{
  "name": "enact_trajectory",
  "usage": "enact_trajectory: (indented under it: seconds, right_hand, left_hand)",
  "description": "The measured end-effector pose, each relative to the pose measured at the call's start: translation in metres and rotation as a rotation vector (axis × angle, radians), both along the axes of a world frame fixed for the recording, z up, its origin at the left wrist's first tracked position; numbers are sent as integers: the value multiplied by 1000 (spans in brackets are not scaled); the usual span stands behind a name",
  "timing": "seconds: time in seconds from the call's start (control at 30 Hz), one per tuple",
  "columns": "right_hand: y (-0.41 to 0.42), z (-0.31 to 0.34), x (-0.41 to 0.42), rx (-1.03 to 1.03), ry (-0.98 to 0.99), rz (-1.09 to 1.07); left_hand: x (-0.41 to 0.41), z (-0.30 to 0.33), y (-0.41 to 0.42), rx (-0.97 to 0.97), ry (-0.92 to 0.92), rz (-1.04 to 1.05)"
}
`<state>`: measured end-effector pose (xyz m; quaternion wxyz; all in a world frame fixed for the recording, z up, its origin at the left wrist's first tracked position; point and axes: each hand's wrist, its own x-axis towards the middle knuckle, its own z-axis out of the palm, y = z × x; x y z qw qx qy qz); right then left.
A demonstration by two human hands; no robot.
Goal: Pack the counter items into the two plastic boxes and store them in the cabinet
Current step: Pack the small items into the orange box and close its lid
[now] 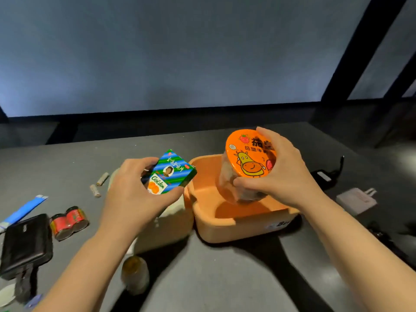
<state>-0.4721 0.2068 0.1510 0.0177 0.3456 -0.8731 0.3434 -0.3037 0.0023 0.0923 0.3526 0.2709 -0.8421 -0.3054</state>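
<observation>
The right hand (279, 174) is gripping the noodle cup (245, 167), fingers curled over its orange lid and thumb pressing its clear side; the cup is tilting, its base sitting low inside the orange box (225, 228). The left hand (132, 194) is pinching the green and blue packet (170, 174) between thumb and fingers, holding it above the pale box (168, 224), which is standing just beside the orange one. Two red batteries (68, 222) and a black case (26, 245) are lying on the grey counter (213, 278) to the left.
</observation>
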Motion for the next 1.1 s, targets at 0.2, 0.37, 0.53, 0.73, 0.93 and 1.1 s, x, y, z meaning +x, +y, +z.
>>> enact_trajectory:
  seconds: [0.2, 0.37, 0.53, 0.73, 0.93, 1.1]
  right_hand:
    - [40, -28, -66, 103, -18, -152]
    - [39, -58, -99, 229, -9, -141]
    - [25, -80, -118, 321, -22, -69]
    - [14, -94, -130, 401, 22, -33]
    - [9, -105, -137, 437, 22, 2]
    - [7, -110, -141, 457, 61, 10]
  left_hand:
    - [-81, -5, 27, -25, -7, -131]
    - [-123, -16, 35, -54, -64, -165]
    - [-147, -26, 34, -81, -147, -219]
    - [-153, -36, 27, -87, -164, -232]
    - [-153, -43, 24, -81, -147, -231]
    - [-155, -46, 23, -97, -169, -235]
